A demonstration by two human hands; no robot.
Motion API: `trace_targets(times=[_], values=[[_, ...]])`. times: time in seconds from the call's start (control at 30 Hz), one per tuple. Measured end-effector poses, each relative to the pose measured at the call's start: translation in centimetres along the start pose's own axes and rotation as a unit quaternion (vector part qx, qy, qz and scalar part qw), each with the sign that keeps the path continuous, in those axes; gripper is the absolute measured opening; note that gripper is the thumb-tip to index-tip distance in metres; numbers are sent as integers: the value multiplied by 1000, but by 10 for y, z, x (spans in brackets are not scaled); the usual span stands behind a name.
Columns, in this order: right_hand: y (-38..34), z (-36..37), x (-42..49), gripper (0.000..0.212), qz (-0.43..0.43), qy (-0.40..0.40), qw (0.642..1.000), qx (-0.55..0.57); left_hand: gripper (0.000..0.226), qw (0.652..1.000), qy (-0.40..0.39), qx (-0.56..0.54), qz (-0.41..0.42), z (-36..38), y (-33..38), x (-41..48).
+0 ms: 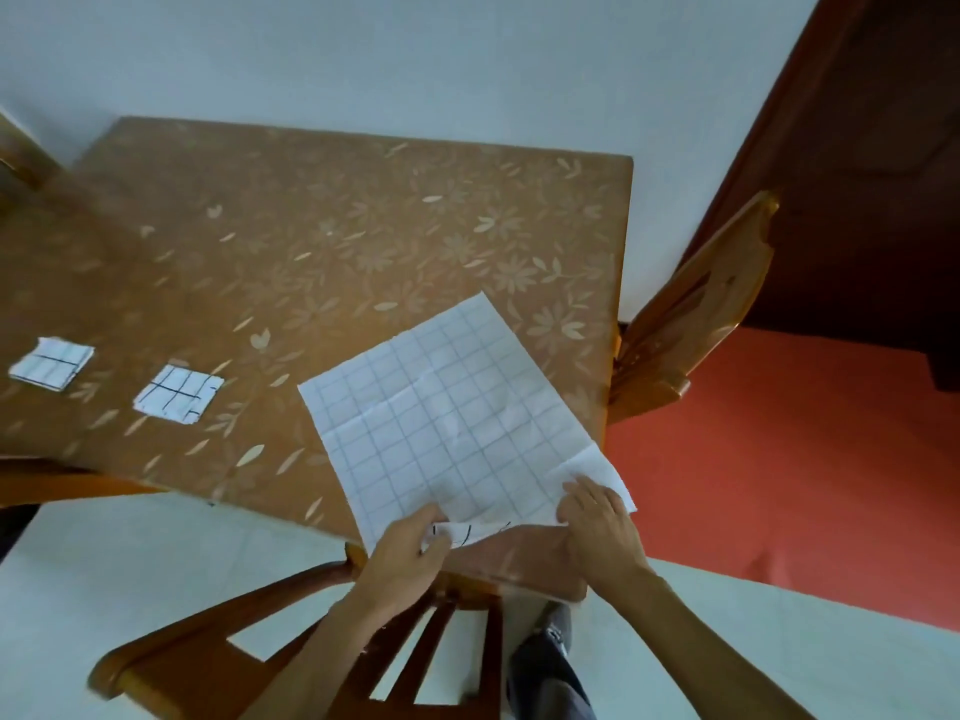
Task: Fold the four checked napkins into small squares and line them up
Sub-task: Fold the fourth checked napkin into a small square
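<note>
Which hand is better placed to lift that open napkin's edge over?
Left, probably: the left hand pinches the curled-up near edge of the open napkin; the right hand covers its corner, grip unclear.

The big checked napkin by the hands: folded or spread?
Spread out: the big napkin lies open on the table, left hand and right hand holding its near edge.
</note>
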State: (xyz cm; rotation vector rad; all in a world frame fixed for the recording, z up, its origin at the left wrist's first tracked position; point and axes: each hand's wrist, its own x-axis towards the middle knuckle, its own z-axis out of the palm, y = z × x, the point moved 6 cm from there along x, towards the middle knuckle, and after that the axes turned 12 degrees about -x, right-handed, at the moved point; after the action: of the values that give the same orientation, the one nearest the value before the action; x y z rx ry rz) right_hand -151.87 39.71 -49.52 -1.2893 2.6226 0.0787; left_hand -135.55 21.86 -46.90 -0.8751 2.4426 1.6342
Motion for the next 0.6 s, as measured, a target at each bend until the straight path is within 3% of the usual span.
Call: trace_targets(times=[0.07, 0.13, 0.23, 0.33, 0.5, 0.6], values=[[1, -12, -3, 26, 7, -42, 999, -5, 21, 999, 14, -32, -5, -13, -1, -5], [2, -11, -7, 31, 19, -96, 994, -43, 23, 998, 37, -46, -7, -25, -4, -12], [1, -14, -21, 28, 15, -134, 991, -21, 12, 998, 56, -39, 5, -39, -3, -27], [3, -20, -39, 24, 45, -135, 988, 54, 5, 999, 46, -11, -6, -51, -7, -42], [1, -43, -60, 33, 74, -140, 973, 167, 25, 997, 80, -3, 11, -71, -19, -62], [1, -63, -63, 19, 86, -107, 964, 229, 23, 994, 108, -18, 6, -82, -18, -66]])
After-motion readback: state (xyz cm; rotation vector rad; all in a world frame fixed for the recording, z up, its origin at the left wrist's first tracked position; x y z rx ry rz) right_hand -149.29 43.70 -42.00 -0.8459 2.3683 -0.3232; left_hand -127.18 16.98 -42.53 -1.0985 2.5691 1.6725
